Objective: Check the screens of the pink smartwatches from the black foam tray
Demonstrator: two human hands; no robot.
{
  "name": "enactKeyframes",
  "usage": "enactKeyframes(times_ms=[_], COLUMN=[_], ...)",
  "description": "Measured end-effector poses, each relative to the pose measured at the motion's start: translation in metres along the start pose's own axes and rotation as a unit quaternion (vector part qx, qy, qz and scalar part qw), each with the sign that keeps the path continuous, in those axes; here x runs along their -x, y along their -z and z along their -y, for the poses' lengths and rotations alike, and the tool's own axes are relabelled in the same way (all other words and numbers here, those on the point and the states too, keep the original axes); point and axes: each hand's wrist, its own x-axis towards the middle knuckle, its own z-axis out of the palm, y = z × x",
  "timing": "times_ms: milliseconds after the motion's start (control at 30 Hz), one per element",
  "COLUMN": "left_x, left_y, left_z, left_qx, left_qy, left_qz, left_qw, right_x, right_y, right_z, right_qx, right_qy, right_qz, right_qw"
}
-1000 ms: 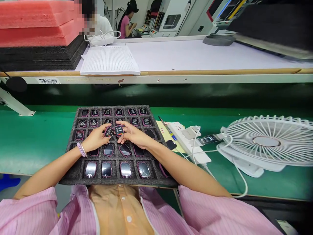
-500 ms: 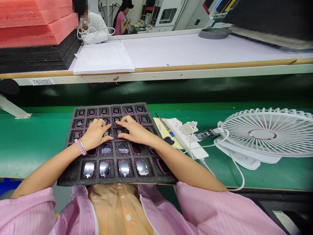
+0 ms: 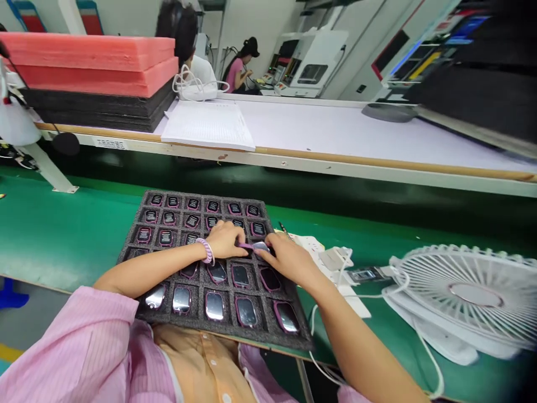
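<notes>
A dark grey foam tray (image 3: pixel 235 291) lies tilted before me. Its compartments hold smartwatches with purple rims. White lines of text show on the far screens (image 3: pixel 193 204), while the near screens (image 3: pixel 215 305) are dark and glossy. My right hand (image 3: pixel 289 254) pinches a smartwatch (image 3: pixel 260 246) over the tray's right side, its face catching the light. Beside it, my left hand (image 3: pixel 226 239) is closed with thumb and fingers at a thin purple edge (image 3: pixel 245 245). Whether this edge belongs to the same watch, I cannot tell. Both hands hide some compartments.
Right of the tray are a power strip with a plug (image 3: pixel 335 258), cables and a white fan (image 3: pixel 474 294). A shelf (image 3: pixel 319 126) behind carries a paper pad (image 3: pixel 210 124) and stacked red and black foam (image 3: pixel 109 67). Two people sit beyond.
Both hands have moved right across the tray and come close together. A smartwatch is now lifted in my right fingers. The view has shifted and tilted.
</notes>
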Motion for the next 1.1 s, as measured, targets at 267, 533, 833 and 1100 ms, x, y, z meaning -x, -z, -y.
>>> enactKeyframes(times_ms=[267,533,833,1100], left_x=[0.025,0.071,0.089,0.091], left_y=[0.056,0.081,0.064,0.040], left_z=[0.008,0.041,0.051,0.062], left_qx=[0.399,0.535,0.330,0.273], left_qy=[-0.038,0.108,0.065,0.062], left_qz=[0.018,-0.113,-0.237,-0.267], left_qw=[0.916,0.830,0.911,0.922], right_x=[-0.013,-0.036,-0.036,-0.035], right_y=[0.005,0.027,0.014,-0.006], right_z=[-0.001,0.065,0.105,0.103], right_qx=[-0.303,-0.750,-0.811,-0.825], right_qy=[0.049,0.049,0.120,0.137], right_qz=[-0.033,0.125,0.161,0.153], right_qw=[0.951,0.648,0.550,0.527])
